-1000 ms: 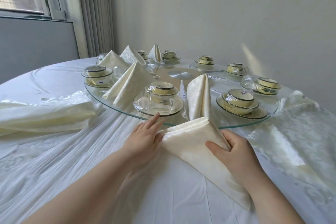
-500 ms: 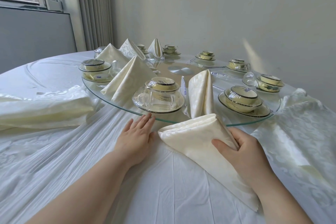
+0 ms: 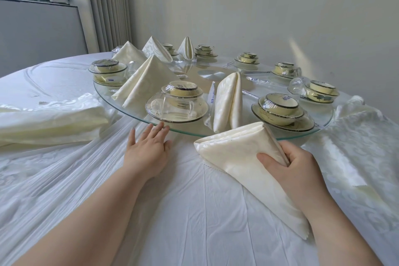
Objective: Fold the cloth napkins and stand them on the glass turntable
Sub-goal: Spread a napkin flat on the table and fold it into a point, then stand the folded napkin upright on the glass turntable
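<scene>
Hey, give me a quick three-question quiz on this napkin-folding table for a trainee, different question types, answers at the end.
1. True or false: the left hand grips the folded cream cloth napkin by the round glass turntable.
2. The left hand is: A) open, fingers straight; B) gripping a bowl; C) out of view.
3. How many standing folded napkins are on the turntable?
Key: 1 false, the right hand grips it; 2 A; 3 five.

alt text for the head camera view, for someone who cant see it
A person's right hand grips a folded cream napkin on the white tablecloth, while the left hand lies flat beside the rim of a glass turntable. The turntable carries five standing napkins and plastic-wrapped bowl sets.
</scene>
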### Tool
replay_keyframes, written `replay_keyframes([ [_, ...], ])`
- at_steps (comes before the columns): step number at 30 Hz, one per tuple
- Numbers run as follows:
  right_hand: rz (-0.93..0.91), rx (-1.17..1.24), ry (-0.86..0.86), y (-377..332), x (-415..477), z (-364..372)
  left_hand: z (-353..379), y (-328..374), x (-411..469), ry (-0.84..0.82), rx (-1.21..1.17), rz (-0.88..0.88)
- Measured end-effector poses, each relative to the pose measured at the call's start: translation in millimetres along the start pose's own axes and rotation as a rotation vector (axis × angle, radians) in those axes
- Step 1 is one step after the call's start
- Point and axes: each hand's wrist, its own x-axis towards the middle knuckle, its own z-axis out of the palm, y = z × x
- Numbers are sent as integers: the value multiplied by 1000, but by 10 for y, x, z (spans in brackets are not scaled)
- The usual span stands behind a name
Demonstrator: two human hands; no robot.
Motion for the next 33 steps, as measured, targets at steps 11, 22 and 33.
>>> replay_keyframes([
  [11,-11,18,-38,-43,-21,13,-63,-189,41,178,-124,-152],
  [22,-26,53,5,-42,2,-51,64,102,-1,353,-78,530],
  [33,-9,91,72,-61,0,-83,69,210,-8,5,-47,289],
])
